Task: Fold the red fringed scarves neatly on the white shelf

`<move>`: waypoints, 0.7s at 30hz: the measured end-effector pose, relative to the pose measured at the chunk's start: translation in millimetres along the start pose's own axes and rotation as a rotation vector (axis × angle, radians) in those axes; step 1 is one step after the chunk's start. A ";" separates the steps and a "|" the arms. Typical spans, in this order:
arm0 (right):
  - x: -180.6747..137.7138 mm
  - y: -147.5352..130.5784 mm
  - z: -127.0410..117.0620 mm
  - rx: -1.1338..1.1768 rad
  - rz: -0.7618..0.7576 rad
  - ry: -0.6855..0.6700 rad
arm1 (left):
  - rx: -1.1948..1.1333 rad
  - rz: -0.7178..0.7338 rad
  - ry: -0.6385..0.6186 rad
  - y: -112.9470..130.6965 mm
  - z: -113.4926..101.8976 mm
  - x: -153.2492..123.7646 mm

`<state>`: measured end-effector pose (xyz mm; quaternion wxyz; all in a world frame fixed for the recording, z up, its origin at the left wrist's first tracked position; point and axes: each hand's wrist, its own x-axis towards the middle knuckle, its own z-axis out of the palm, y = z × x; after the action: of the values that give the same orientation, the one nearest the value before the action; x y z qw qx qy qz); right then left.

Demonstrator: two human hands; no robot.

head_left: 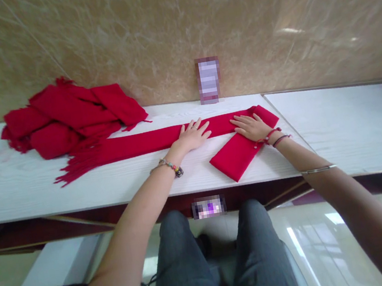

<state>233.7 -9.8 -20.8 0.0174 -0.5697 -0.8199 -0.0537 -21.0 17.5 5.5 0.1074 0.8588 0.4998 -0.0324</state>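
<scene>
A red scarf lies in a long flat strip across the white tabletop, its fringe spread at the left end. Toward the right the scarf turns at an angle, and a folded section slants down toward the table's front edge. My left hand rests flat on the middle of the strip, fingers spread. Near the angled turn, my right hand presses on the scarf with its fingers stretched out to the left. Neither hand grips the cloth.
Against the marble wall at the left sits a heap of red scarves. A blurred-out phone-like object stands upright by the wall. The white table has a seam right of the scarf. Another blurred item shows below the front edge.
</scene>
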 end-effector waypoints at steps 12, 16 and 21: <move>12.7 -7.2 -9.3 0.026 0.071 -0.035 | 0.041 -0.146 0.138 -51.0 5.1 -34.5; 36.1 -39.9 -18.9 0.052 -0.012 0.050 | 0.039 -0.134 0.131 -50.6 5.6 -31.9; 59.1 -75.6 -10.3 0.061 -0.104 -0.084 | 0.027 -0.150 0.121 -52.4 4.2 -34.2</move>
<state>141.9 18.1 -10.5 -0.0024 -0.5272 -0.8497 -0.0055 -83.2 12.4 -1.0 0.0629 0.8207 0.5679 0.0050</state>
